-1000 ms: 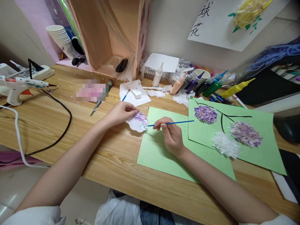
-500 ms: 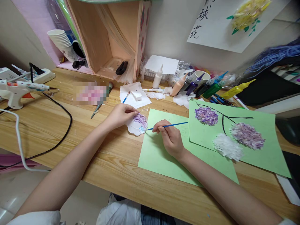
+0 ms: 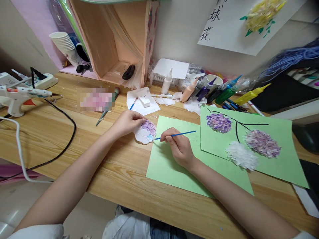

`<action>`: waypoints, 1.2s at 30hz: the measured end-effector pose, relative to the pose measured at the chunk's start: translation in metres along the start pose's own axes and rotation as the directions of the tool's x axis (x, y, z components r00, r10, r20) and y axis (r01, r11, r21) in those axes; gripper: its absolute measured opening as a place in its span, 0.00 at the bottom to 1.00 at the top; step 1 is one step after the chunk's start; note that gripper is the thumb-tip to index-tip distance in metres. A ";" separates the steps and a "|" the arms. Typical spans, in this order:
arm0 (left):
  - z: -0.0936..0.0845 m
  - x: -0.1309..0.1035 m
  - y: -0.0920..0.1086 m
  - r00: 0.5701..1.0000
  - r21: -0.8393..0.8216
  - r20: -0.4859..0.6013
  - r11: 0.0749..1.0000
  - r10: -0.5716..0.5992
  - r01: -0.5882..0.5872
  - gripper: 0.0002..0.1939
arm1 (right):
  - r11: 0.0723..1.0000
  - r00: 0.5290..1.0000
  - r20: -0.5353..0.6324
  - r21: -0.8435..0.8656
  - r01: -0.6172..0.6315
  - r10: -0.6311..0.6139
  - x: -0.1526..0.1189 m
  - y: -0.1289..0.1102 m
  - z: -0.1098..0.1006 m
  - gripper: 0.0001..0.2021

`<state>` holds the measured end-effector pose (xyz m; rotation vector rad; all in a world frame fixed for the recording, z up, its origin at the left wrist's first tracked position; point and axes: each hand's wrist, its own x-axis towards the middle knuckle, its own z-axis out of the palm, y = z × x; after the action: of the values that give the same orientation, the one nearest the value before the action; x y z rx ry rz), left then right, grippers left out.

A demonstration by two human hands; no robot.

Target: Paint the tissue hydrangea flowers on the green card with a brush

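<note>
My left hand (image 3: 129,122) pinches the upper edge of a small white flower-shaped paint palette (image 3: 142,139), which has purple and light blue paint in its wells. A thin blue paintbrush (image 3: 184,133) is gripped in my right hand (image 3: 178,146), its tip at the light blue well on the palette's right side. Under my right hand lies a plain green sheet (image 3: 171,176). Overlapping it on the right is a second green sheet (image 3: 281,132) with black branch lines and textured flower heads: a purple one (image 3: 219,123), a mauve one (image 3: 263,143) and a white one (image 3: 241,155).
Several paint bottles (image 3: 204,89) and a white bottle (image 3: 166,82) line the back. Another brush (image 3: 133,103) rests on white paper (image 3: 152,107). At left lie a glue gun (image 3: 20,96) and a black cable (image 3: 72,139). A peach box (image 3: 104,43) stands behind.
The paintbrush has shifted slightly left and its handle sits a little lower; its tip stays at the light blue well. My left hand still holds the palette in place.
</note>
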<state>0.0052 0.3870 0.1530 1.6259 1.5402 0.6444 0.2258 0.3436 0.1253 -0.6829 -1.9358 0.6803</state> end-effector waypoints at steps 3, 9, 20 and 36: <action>0.000 0.000 0.001 1.000 0.001 -0.001 1.000 -0.006 0.006 0.20 | 1.000 0.999 -0.051 0.001 -0.005 0.005 -0.001 0.000 0.000 0.11; 0.000 -0.001 0.003 1.000 0.003 0.004 1.000 -0.003 0.003 0.19 | 1.000 1.000 -0.005 -0.008 0.000 -0.001 0.000 -0.001 0.000 0.11; 0.001 0.000 0.001 1.000 0.005 -0.009 1.000 0.000 0.000 0.19 | 0.999 0.997 -0.066 0.000 -0.034 0.034 0.000 -0.001 0.000 0.11; 0.001 -0.001 0.003 1.000 -0.002 -0.002 1.000 -0.014 0.014 0.18 | 0.997 0.997 -0.030 0.014 -0.075 0.076 0.001 0.000 0.001 0.12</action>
<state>0.0075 0.3861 0.1557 1.6115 1.5508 0.6404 0.2250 0.3439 0.1252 -0.7575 -1.8842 0.7242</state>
